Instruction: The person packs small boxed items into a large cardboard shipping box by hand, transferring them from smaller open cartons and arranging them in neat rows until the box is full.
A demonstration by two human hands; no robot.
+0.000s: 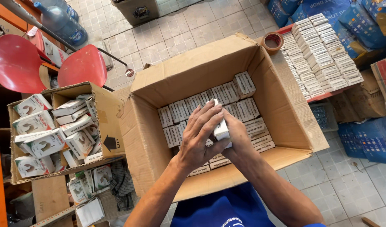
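Both hands meet over the middle of a large open cardboard carton (159, 143), pressing a small white box (220, 128) between them. The left hand (199, 136) lies flat across it with fingers stretched and close together, while the right hand (239, 136) cups the far side, mostly hidden behind it; neither is clenched, both close on the box from opposite sides. The box stands upright on its narrow end, just above the packed layer, apparently so it can slot in among the others. That layer is made of rows of matching white boxes (193, 103), set on edge and tight together, which saves room. To the right, a red tray (327, 94) carries more of the same boxes in neat stacks, with a roll of brown tape (272, 42) at its corner. To the left, a smaller carton (107, 122) holds larger white packets, loosely heaped.
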